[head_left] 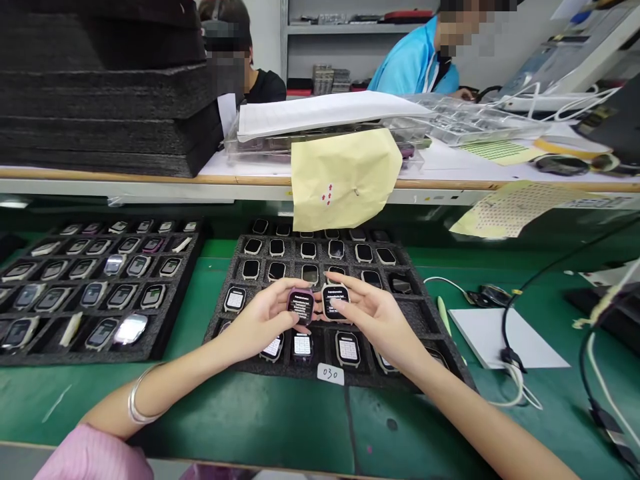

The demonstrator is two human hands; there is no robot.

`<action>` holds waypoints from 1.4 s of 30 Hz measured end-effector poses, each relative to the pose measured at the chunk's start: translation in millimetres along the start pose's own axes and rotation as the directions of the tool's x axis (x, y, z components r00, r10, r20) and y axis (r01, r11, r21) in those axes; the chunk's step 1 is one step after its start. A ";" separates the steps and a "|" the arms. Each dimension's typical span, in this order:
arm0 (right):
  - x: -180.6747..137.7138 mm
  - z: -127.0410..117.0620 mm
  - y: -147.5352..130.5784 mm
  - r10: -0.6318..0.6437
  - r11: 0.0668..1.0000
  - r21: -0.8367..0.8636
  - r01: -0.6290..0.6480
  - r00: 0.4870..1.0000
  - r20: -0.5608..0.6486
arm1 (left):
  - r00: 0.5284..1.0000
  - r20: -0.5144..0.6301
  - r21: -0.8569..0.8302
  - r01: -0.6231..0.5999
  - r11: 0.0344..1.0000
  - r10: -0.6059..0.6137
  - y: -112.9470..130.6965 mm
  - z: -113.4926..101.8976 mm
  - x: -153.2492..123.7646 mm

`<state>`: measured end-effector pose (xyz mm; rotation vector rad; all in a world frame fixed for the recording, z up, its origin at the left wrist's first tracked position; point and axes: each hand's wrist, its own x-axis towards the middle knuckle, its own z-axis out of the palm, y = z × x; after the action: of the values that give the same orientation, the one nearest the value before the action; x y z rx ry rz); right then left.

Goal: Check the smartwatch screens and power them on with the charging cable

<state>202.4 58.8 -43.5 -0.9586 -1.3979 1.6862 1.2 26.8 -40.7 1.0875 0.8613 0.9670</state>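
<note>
My left hand [263, 319] grips a small purple-cased smartwatch body [301, 304] with a lit dark screen. My right hand [376, 315] grips a white-cased smartwatch body [334, 299], also showing text on its screen. Both are held side by side just above a black foam tray [423, 312] with a grid of pockets, most holding more watch bodies. The front edge of that tray carries a white label reading 030 [331, 374].
A second foam tray [185, 280] of watch bodies lies to the left on the green mat. A white pad [503, 339], a pen [443, 313] and cables [520, 380] lie right. A raised shelf holds stacked black foam [100, 87], papers, clear trays. Two people sit behind it.
</note>
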 end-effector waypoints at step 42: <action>-30.0 -154.8 33.0 -0.339 0.286 -0.954 0.094 0.941 -0.009 | 0.975 0.198 0.811 -0.219 0.542 0.098 -52.6 -20.3 53.2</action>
<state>351.0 95.8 -93.5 -1.3959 -2.2843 0.3202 11.4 73.8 -101.4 2.0690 1.1676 0.5846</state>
